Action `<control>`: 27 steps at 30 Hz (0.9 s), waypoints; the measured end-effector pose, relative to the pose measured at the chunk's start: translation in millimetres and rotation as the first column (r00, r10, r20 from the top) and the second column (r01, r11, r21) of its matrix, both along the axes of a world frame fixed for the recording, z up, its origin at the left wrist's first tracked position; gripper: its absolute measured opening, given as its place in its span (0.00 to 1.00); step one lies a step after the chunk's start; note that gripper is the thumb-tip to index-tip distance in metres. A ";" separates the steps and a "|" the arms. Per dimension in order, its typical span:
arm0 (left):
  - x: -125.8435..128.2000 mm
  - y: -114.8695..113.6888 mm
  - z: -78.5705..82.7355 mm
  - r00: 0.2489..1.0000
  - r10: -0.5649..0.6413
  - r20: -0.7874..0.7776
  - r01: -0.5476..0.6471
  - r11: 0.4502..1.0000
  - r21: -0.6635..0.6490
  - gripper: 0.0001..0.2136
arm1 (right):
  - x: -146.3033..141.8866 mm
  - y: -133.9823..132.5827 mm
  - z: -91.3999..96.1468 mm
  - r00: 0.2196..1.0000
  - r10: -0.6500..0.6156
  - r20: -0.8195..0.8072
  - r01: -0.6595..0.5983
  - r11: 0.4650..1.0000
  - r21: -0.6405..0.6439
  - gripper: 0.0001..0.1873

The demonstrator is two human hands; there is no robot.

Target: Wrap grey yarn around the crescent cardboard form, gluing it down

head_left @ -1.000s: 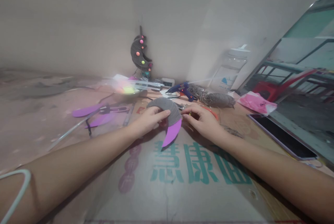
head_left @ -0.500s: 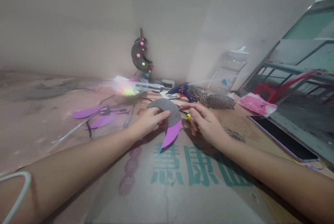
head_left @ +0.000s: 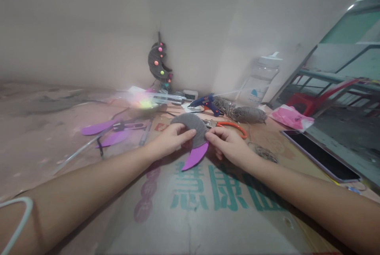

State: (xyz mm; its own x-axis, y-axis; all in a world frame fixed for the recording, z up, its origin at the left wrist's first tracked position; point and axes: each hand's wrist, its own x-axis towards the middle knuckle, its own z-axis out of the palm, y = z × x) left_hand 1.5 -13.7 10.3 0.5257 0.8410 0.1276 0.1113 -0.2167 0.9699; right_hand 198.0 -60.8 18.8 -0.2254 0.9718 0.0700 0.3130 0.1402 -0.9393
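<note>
A purple foam crescent, wound over most of its length in grey twine, stands on a flattened cardboard box. My left hand grips the wound part from the left, thumb on top. My right hand pinches the crescent's right edge where the twine ends, fingers pressed together. Only the lower purple tip is bare.
Orange-handled scissors lie just behind my right hand. Further back are a blue glue gun, twine bundles, a finished decorated crescent against the wall, a plastic bottle. Purple foam pieces lie left, a phone right.
My right hand drew back from the crescent, then returned and pinched its right edge. More twine now covers the purple foam. My left hand kept its hold.
</note>
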 end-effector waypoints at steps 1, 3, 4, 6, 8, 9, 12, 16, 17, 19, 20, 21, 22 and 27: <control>0.3 0.1 -0.9 1.000 0.008 -0.013 -0.007 0.999 0.042 0.18 | 0.4 0.8 -0.7 1.000 -0.007 -0.020 0.007 1.000 0.001 0.19; 1.0 1.0 -4.2 1.000 0.000 -0.016 0.001 0.995 0.103 0.18 | 1.3 2.4 -2.2 0.997 -0.027 -0.077 0.027 1.000 0.002 0.20; 1.4 1.4 -6.2 1.000 -0.015 -0.004 0.015 0.994 0.111 0.17 | 1.7 2.8 -2.8 0.994 -0.040 -0.104 0.041 0.999 0.008 0.20; 2.2 1.2 -9.3 0.999 -0.028 0.043 0.023 0.993 0.114 0.14 | 2.2 3.0 -3.4 0.990 -0.060 -0.130 0.063 0.998 0.025 0.21; 2.8 -1.1 -10.0 0.997 0.007 0.074 -0.020 0.985 0.171 0.15 | 2.3 2.4 -3.2 0.990 -0.068 -0.124 0.074 0.996 0.040 0.21; 2.9 -3.1 -9.4 0.997 0.025 0.068 -0.040 0.975 0.219 0.16 | 2.3 2.1 -2.9 0.990 -0.073 -0.119 0.078 0.996 0.041 0.22; 2.5 -10.9 -5.3 1.000 0.006 -0.028 0.002 0.961 0.277 0.16 | 2.2 2.2 -2.4 0.988 -0.084 -0.132 0.087 0.996 0.024 0.21; 1.0 -17.0 -2.6 0.995 -0.056 -0.088 0.077 0.962 0.261 0.17 | 3.6 5.4 -4.9 0.965 -0.027 -0.262 0.015 0.999 -0.048 0.21; 0.6 -17.1 -3.1 0.994 -0.061 -0.091 0.084 0.958 0.276 0.17 | 4.2 6.4 -6.0 0.956 -0.004 -0.294 -0.018 0.997 -0.071 0.20; 0.0 -16.4 -4.7 0.993 -0.059 -0.101 0.087 0.947 0.308 0.16 | 5.4 7.9 -8.1 0.941 0.033 -0.337 -0.072 0.992 -0.103 0.20; -0.1 -16.0 -5.5 0.993 -0.053 -0.108 0.086 0.942 0.323 0.15 | 5.8 8.4 -8.8 0.937 0.044 -0.347 -0.087 0.990 -0.111 0.20; -0.2 -15.9 -5.9 0.993 -0.046 -0.113 0.082 0.938 0.336 0.15 | 5.8 8.6 -9.1 0.934 0.049 -0.353 -0.095 0.989 -0.113 0.20; -0.1 -16.1 -5.8 0.992 -0.037 -0.118 0.076 0.935 0.346 0.15 | 5.6 8.5 -8.9 0.932 0.051 -0.358 -0.097 0.989 -0.112 0.20; 1.0 -18.5 -0.5 0.991 -0.002 -0.137 0.045 0.949 0.312 0.20 | 1.8 5.3 -4.8 0.940 0.029 -0.339 -0.070 0.992 -0.108 0.21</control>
